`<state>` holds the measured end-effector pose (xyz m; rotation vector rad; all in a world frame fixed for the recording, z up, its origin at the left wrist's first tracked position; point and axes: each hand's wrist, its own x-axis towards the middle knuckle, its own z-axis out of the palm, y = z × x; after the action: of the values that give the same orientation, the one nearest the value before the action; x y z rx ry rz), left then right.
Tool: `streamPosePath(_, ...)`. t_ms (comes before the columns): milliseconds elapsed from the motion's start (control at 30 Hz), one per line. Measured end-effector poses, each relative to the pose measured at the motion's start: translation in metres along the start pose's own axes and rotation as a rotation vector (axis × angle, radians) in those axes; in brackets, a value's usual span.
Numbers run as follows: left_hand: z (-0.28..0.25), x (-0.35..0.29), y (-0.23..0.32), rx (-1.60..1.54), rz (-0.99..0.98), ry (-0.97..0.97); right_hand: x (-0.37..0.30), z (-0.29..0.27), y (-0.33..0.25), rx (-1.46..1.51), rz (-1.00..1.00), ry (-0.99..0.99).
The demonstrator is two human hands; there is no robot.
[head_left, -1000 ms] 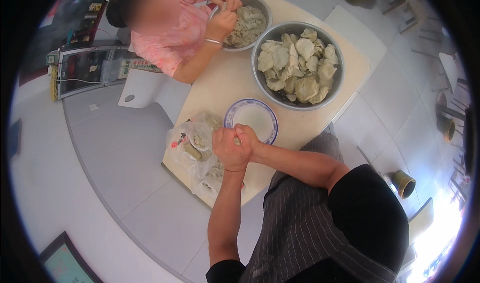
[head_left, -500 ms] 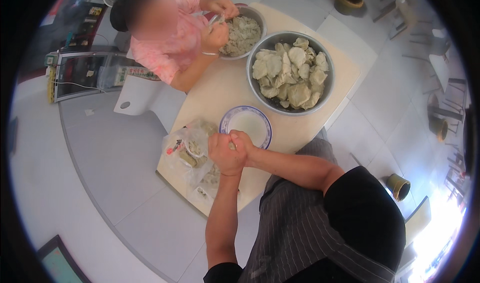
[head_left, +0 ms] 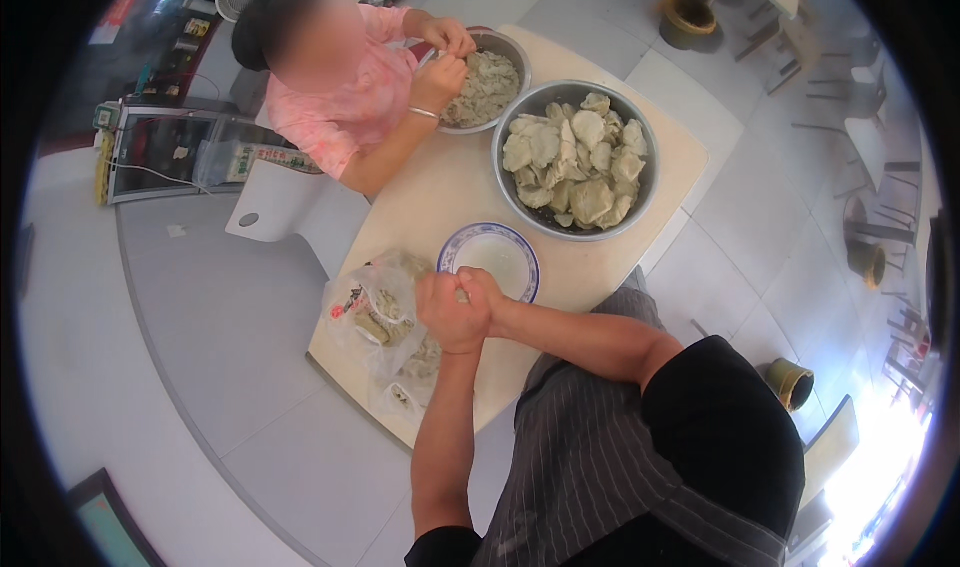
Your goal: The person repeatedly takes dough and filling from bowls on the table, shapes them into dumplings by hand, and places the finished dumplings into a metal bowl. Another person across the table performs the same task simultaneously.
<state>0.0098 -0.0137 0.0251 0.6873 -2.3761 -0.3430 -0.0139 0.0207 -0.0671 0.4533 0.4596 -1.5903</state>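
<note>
My left hand (head_left: 448, 317) and my right hand (head_left: 483, 297) are clasped tightly together, fingers wrapped round a pale green lump (head_left: 462, 294), perhaps pickled vegetable. Only a sliver of it shows between them. They hang over the near-left rim of a white plate with a blue patterned border (head_left: 512, 239), which seems to hold some cloudy liquid. Beside my left hand lies a clear plastic bag (head_left: 345, 332) with greenish, shredded-looking pieces in it. Beyond the plate stands a large metal basin (head_left: 505, 182), heaped with crumpled, pale green flat vegetable pieces (head_left: 590, 199).
Across the pale table (head_left: 420, 202), a person in a pink top (head_left: 345, 117) works with both hands over a second metal bowl (head_left: 525, 67) of shredded pale food. A white chair (head_left: 285, 207) stands at the table's left. Stools and bins (head_left: 688, 22) are on the tiled floor to the right.
My hands stay clasped on the lump in nearly the same place. The view has shifted slightly. The other person's hands have moved lower and closer together over the far bowl.
</note>
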Motion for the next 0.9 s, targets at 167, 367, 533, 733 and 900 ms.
streamPosePath(167,0.018,-0.004,-0.008,-0.029,-0.055,-0.045,-0.001,-0.003,-0.014,0.089,0.105,0.082)
streamPosePath(367,0.051,0.033,0.019,-0.447,-0.45,-0.108,-0.024,0.02,-0.099,-0.488,-0.185,0.48)
streamPosePath(533,0.106,0.068,0.043,-0.869,-0.77,-0.237,-0.045,0.002,-0.196,-1.231,-0.793,0.477)
streamPosePath(733,0.17,0.027,0.009,-0.787,-0.757,-0.472,-0.082,0.013,-0.24,-1.488,-0.826,0.666)
streamPosePath(900,0.113,0.026,0.011,-0.737,-0.698,-0.565,-0.088,-0.02,-0.248,-1.65,-0.875,0.742)
